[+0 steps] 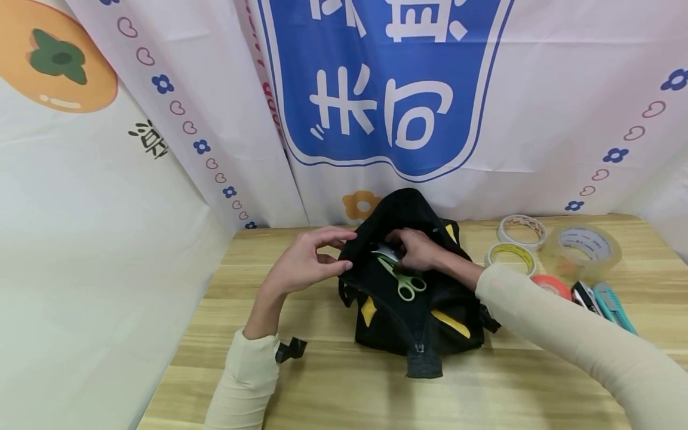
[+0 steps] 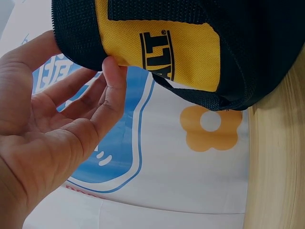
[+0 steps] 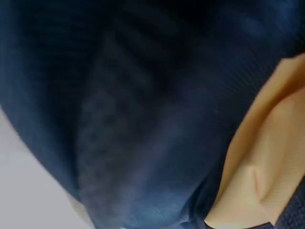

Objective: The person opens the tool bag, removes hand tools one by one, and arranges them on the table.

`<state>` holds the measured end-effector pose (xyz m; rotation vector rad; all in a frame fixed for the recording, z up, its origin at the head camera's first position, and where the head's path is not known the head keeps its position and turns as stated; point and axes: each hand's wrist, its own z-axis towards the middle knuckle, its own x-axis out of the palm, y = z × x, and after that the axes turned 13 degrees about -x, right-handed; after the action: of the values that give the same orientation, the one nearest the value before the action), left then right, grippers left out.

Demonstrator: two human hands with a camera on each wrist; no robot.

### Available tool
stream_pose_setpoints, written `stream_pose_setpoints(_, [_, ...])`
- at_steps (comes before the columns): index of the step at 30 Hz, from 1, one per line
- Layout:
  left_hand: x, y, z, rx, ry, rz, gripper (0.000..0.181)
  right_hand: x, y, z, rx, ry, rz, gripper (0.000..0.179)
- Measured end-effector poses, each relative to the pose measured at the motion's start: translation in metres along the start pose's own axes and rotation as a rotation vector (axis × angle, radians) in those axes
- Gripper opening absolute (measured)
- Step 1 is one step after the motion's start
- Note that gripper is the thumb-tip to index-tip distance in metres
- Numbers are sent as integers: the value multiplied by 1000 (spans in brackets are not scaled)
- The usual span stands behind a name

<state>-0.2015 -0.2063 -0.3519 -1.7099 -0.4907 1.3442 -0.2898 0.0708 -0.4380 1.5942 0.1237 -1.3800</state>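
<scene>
A black tool bag [image 1: 395, 322] with yellow panels sits on the table, its zipped mouth spread open. My left hand [image 1: 307, 258] pinches the left rim of that mouth between thumb and fingers. In the left wrist view the thumb presses the dark zipper edge beside a yellow panel [image 2: 193, 57] lettered "ALT". My right hand [image 1: 421, 249] reaches into the mouth with bent fingers, beside a shiny dark-and-silver item [image 1: 386, 251]; I cannot tell whether it grips it. Scissors with light green handles [image 1: 407, 289] lie in the opening. The right wrist view shows mostly blurred black fabric [image 3: 143, 119].
Right of the bag are white tape rolls [image 1: 521, 232], one with a yellow core [image 1: 510, 258], a wide clear tape roll [image 1: 586, 245], a red roll [image 1: 552, 286], a black-and-silver tool [image 1: 586, 297] and a teal utility knife [image 1: 614, 306]. A printed curtain [image 1: 548, 119] hangs behind the table.
</scene>
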Motion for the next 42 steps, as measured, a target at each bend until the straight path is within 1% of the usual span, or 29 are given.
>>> stream_pose_setpoints(6, [-1,-2,-1,-6,0,-7,48,6,0,-1,46,27,7,57])
stream_pose_setpoints(12, [-1,-2,-1,2,1,-7,48,1,8,-6,60,44,21,53])
stream_pose_setpoints(17, [0,-2,-1,6,-1,-7,48,-9,20,-17,68,-2,106,53])
stream_pose_setpoints(22, [1,-2,0,0,5,-15,49,-21,30,-29,112,-39,204,56])
stream_pose_setpoints(27, [2,-1,1,-4,5,-15,48,-31,37,-41,124,-68,210,58])
stream_pose_setpoints(34, [2,0,2,-16,-2,-11,48,-45,44,-52,107,-117,225,59])
stream_pose_setpoints(42, [2,1,2,-16,-3,-6,48,-64,60,-65,99,-149,332,58])
